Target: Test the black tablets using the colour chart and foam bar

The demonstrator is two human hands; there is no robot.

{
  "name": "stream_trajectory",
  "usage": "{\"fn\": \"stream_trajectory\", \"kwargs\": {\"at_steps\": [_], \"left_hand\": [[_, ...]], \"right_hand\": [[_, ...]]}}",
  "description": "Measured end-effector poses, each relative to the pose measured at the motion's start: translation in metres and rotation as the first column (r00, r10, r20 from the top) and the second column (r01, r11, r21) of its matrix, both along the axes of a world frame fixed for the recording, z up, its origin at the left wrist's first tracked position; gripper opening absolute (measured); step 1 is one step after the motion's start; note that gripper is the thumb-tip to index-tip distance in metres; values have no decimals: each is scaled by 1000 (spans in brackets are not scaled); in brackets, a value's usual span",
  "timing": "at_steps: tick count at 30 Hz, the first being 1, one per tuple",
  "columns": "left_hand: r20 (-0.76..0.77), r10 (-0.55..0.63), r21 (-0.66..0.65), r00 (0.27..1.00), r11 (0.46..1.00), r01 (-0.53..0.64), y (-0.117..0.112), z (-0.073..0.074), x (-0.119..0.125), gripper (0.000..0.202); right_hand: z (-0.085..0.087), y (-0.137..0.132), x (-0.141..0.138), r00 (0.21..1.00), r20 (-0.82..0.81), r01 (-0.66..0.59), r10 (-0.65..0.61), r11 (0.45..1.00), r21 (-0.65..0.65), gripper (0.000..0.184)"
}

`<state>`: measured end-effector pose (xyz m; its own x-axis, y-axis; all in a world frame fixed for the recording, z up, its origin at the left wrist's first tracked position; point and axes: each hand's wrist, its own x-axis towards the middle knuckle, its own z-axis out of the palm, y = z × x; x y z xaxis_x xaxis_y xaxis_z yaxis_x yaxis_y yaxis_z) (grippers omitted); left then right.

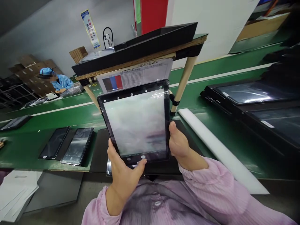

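I hold a black tablet (pixel 137 122) upright in front of me, its screen lit and showing a blurry pale picture. My left hand (pixel 123 175) grips its lower left corner, with the thumb resting on the bottom bezel. My right hand (pixel 179 142) clasps the right edge, fingers hidden behind the device. Both sleeves are pink. The tablet is raised above a black mat (pixel 99 150) on the green bench.
Two more tablets (pixel 78 145) (pixel 54 142) lie flat to the left on the green conveyor (pixel 58 115). Black trays with screens (pixel 253 93) sit at the right, beside a white foam strip (pixel 217 147). A wooden stand (pixel 185 75) carries black trays. A person in blue (pixel 58 82) works far left.
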<state>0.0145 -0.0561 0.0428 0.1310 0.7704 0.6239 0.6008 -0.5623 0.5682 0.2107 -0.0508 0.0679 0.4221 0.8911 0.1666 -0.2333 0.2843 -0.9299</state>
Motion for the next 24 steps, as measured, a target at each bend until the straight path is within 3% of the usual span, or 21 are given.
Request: {"fn": "stream_trajectory", "kwargs": {"at_steps": [10, 15, 24], "left_hand": [[-42, 47, 0, 998, 999, -47, -2, -6, 1, 117], [-64, 52, -22, 997, 998, -54, -2, -8, -2, 131], [-2, 36, -6, 999, 999, -36, -1, -13, -1, 132]], "right_hand": [[-2, 6, 0, 995, 100, -5, 3, 1000, 19, 72], [-8, 9, 0, 984, 173, 24, -28, 999, 25, 72], [-14, 9, 1, 980, 199, 14, -15, 1000, 4, 74]]}}
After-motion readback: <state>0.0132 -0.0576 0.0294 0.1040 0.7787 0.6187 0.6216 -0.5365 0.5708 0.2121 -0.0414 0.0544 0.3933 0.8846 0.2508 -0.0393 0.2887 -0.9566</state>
